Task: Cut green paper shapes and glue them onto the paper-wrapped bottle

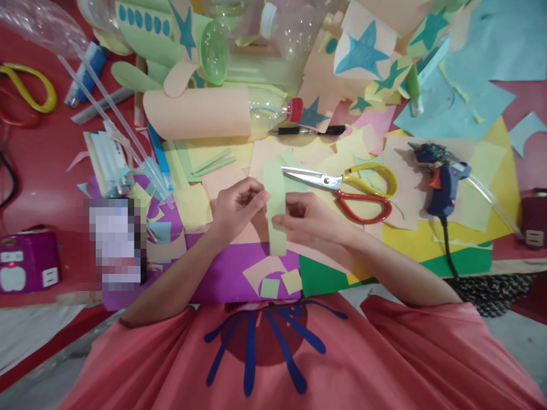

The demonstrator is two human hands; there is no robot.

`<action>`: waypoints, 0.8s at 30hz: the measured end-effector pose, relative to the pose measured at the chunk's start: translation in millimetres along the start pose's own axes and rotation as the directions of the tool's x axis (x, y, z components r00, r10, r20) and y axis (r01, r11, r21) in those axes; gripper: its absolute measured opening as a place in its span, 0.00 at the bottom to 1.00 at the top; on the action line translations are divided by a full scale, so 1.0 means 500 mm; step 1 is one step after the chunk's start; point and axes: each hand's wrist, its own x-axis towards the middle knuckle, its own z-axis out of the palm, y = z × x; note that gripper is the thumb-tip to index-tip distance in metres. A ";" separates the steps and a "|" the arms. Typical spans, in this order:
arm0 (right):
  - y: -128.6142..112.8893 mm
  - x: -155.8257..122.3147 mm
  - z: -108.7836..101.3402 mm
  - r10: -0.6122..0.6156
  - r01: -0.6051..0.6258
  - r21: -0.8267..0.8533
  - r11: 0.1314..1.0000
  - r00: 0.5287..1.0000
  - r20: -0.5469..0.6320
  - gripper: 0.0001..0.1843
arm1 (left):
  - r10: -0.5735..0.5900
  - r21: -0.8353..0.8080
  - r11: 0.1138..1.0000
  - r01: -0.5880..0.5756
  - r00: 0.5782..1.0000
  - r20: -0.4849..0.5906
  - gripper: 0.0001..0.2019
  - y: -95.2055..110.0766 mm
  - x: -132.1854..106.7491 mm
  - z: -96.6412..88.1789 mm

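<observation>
A pale green paper strip (pixel 277 236) stands lengthwise between my hands, above the paper-strewn table. My left hand (pixel 239 209) is closed, its thumb and fingers pinching the strip's left edge. From the other side, my right hand (pixel 314 219) is curled, with fingertips on the strip's right edge. Scissors (pixel 327 181) with one yellow and one red handle lie just beyond my right hand, blades slightly apart and tips near the strip. Past both hands lies a bottle wrapped in peach paper (pixel 200 114), with a red cap.
At right lies a blue glue gun (pixel 442 185) with its cord running toward me. A black pen (pixel 307 130) rests below the bottle. Thin green strips (pixel 213 162), a phone-like blurred object (pixel 115 242) and clear sticks (pixel 115 114) are at left. Star-decorated paper pieces (pixel 363 51) crowd the back.
</observation>
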 end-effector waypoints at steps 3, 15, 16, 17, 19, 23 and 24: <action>0.010 0.009 0.002 0.025 0.021 0.222 0.975 0.979 -0.204 0.17 | -0.003 -0.007 1.000 0.003 0.999 0.044 0.19 -0.007 -0.004 -0.001; 0.054 0.009 -0.007 -0.009 0.138 0.507 0.851 0.968 -0.249 0.24 | 0.146 0.124 0.980 -0.158 0.984 0.099 0.05 0.003 0.003 -0.028; 0.055 0.007 -0.010 -0.009 0.124 0.485 0.866 0.973 -0.232 0.23 | 0.142 0.130 0.980 -0.154 0.985 0.097 0.07 0.005 0.003 -0.030; 0.054 0.005 -0.012 -0.006 0.110 0.455 0.884 0.975 -0.224 0.23 | 0.139 0.119 0.982 -0.148 0.987 0.086 0.09 0.005 0.004 -0.032; 0.052 0.003 -0.014 -0.001 0.097 0.390 0.916 0.971 -0.238 0.22 | 0.134 0.020 0.991 -0.135 0.989 0.060 0.12 0.005 0.008 -0.034; 0.047 0.003 -0.013 -0.024 0.110 0.287 0.952 0.957 -0.289 0.23 | 0.123 -0.343 0.934 -0.099 0.991 0.049 0.13 0.004 0.014 -0.035; 0.046 0.004 -0.013 -0.028 0.112 0.268 0.957 0.954 -0.300 0.23 | 0.110 -0.378 0.922 -0.086 0.993 0.043 0.11 0.003 0.014 -0.035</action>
